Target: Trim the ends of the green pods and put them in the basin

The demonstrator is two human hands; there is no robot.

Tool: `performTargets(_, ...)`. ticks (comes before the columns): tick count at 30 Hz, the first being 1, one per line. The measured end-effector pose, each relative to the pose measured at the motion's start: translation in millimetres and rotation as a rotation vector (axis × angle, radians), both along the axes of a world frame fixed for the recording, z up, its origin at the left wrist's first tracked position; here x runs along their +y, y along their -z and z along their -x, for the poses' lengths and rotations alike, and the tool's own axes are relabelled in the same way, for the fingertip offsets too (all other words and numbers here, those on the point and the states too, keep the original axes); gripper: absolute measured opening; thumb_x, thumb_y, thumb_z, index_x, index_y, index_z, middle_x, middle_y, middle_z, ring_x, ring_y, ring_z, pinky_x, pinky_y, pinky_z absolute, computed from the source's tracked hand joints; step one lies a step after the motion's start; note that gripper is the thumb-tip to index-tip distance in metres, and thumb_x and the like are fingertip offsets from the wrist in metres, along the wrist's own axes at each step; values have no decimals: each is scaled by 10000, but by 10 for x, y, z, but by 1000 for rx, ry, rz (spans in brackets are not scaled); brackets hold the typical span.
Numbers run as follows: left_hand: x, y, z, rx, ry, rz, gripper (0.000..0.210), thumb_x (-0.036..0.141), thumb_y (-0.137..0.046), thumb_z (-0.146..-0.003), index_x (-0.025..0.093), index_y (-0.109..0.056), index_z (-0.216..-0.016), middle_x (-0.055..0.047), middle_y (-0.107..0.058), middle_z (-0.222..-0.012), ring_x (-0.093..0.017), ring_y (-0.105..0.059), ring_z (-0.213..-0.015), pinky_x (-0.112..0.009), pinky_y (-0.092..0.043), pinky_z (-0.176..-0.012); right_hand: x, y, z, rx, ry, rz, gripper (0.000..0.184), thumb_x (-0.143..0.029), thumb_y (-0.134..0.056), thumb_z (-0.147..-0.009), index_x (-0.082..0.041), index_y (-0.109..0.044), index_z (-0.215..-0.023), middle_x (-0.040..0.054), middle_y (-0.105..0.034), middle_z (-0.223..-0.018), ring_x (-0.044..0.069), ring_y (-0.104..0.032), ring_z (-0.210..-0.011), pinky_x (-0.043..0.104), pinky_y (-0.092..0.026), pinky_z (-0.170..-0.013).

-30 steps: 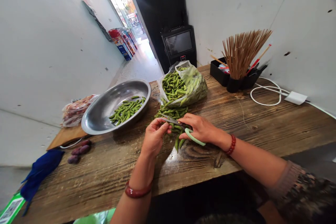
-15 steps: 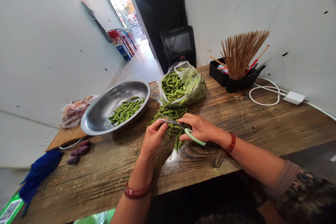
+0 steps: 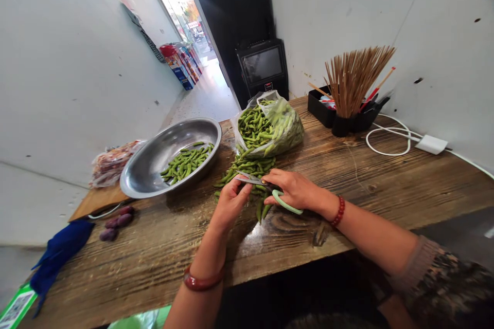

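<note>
My right hand (image 3: 290, 188) is closed around the scissors (image 3: 286, 202), which have pale green handles and whose blades point left. Beside the blade tips, the thumb and fingers of my left hand (image 3: 230, 202) are pinched together. Whatever sits in that pinch is too small and covered to make out. Under and behind both hands lies a loose heap of green edamame pods (image 3: 250, 166). The heap spills from a clear plastic bag (image 3: 286, 128) full of pods. To the left, a wide steel basin (image 3: 144, 164) holds more pods in its lower right part.
Several purple-red roundish items (image 3: 116, 224) and a blue cloth (image 3: 62, 247) lie on the wooden table (image 3: 162, 247) at left. A plastic-wrapped package (image 3: 113, 163) is behind the basin. At back right stand a black holder (image 3: 321, 108) with thin wooden sticks (image 3: 353, 79) and a white cable (image 3: 370, 145).
My left hand has shifted slightly right and up along the scissor blades. The right hand stays nearly in place with the scissors. The pods, bag and basin look unchanged.
</note>
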State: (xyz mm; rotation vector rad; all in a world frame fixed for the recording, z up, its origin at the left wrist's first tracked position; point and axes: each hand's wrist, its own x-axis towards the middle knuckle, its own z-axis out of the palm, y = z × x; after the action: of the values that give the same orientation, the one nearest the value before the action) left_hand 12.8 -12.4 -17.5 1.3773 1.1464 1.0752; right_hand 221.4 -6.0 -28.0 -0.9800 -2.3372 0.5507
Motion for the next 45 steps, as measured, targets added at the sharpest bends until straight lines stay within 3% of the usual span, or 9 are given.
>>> performTargets(4,24,36,4,76,-3,-86,139,222,-730,-723,162,-718,-848,-47,-672,-850,-168,-568,-803,-244,-432,-749,0,38,5,-41,9,-18,439,-389,-700,-815,-169,-575,-1174,68,-603,-998,182,-599,-839,259,-445,-702)
performTargets(6,30,58,12,90,2,-50,128,238,-719,-736,159,-714,-837,-29,-650,-761,-140,-542,-691,-222,-422,-647,-2,51,8,-58,18,-33,443,-393,-702,-813,-176,-572,-1177,67,-603,-1002,182,-604,-842,258,-443,-699)
performTargets(10,26,91,28,28,38,118,171,309,-711,-753,147,-696,-805,23,-530,-560,-84,-392,-460,-198,-267,-432,-11,52,12,-94,35,-47,443,-397,-711,-804,-190,-573,-1170,58,-601,-988,176,-607,-820,250,-436,-675)
performTargets(18,14,26,48,-195,106,220,220,351,-696,-774,138,-704,-827,-37,-611,-733,-90,-468,-572,-189,-352,-477,31,57,5,-23,16,-21,383,-382,-689,-829,-186,-598,-1145,61,-614,-969,174,-609,-831,245,-442,-693)
performTargets(23,30,-50,60,-385,20,241,132,173,-716,-714,135,-675,-834,-43,-625,-882,-87,-537,-688,-163,-421,-546,83,71,-22,90,76,-11,346,-392,-687,-830,-158,-630,-1079,69,-617,-918,183,-599,-834,262,-450,-720)
performTargets(26,45,-38,67,-423,2,205,189,69,-722,-649,149,-627,-792,-28,-637,-868,-87,-569,-689,-160,-440,-556,89,78,-23,118,72,-8,333,-387,-688,-829,-161,-637,-1068,66,-620,-918,181,-597,-831,265,-454,-725)
performTargets(29,52,-17,70,-406,-9,212,198,117,-735,-677,150,-612,-829,-40,-663,-810,-90,-584,-636,-169,-453,-541,83,87,-13,125,60,-11,340,-369,-709,-813,-160,-640,-1071,66,-623,-922,182,-599,-829,266,-459,-725)
performTargets(37,44,-19,64,-363,-27,218,253,241,-765,-715,133,-626,-897,-21,-653,-708,-18,-424,-450,-111,-244,-378,57,93,2,126,70,-9,401,-389,-714,-804,-153,-629,-1117,69,-628,-945,182,-600,-831,273,-461,-732)
performTargets(45,37,-48,60,-404,-41,194,257,204,-787,-666,143,-614,-846,-6,-641,-700,-16,-404,-452,-121,-232,-395,-4,10,5,58,59,-3,515,-416,-747,-760,-173,-593,-1188,54,-602,-964,172,-581,-790,265,-455,-685)
